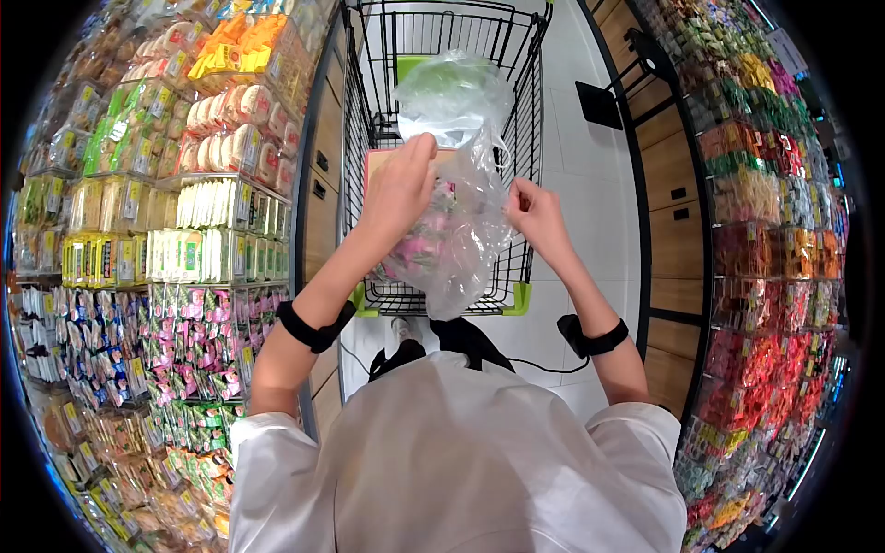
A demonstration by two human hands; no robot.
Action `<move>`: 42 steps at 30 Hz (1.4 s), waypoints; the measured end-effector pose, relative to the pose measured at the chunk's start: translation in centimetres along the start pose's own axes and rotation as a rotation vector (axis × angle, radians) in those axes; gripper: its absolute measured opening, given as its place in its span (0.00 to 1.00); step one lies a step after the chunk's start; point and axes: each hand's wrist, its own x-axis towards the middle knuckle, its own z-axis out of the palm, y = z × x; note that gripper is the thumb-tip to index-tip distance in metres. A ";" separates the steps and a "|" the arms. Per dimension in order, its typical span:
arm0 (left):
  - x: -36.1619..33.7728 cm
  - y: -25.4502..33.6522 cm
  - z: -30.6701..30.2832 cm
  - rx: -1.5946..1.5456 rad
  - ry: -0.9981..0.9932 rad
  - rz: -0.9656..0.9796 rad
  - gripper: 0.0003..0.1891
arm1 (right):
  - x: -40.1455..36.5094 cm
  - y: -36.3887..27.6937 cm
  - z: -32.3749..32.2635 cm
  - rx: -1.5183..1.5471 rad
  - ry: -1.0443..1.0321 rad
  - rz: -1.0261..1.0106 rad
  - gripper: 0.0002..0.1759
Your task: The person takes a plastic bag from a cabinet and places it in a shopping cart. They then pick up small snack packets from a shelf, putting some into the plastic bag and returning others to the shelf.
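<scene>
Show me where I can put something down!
White tiled floor looks bare between the black wire cart and brown wooden cabinets on the right. It's crowded between the left hand and right hand, around the clear plastic bag.

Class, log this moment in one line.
left hand: closed on clear bag; right hand: closed at its edge; bag contents: pink packets; beneath: shopping cart

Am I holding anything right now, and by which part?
A clear bag: the right hand pinches its right side, and the left hand seems to hold its upper left, though those fingertips are hidden.
</scene>
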 end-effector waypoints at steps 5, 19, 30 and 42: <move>-3.6 1.5 2.4 0.049 -0.238 0.129 0.12 | 0.9 2.9 2.7 0.249 -0.072 -0.060 0.10; -11.7 3.0 3.5 -0.171 -0.416 0.215 0.10 | -4.3 6.1 1.6 -0.220 -0.069 0.157 0.15; -9.7 3.8 1.1 -0.472 -0.417 0.037 0.08 | -7.1 0.4 1.9 -0.040 -0.400 -0.314 0.07; -10.9 2.8 -0.5 -0.426 -0.515 0.183 0.07 | -6.8 0.1 2.6 0.093 -0.570 -0.449 0.13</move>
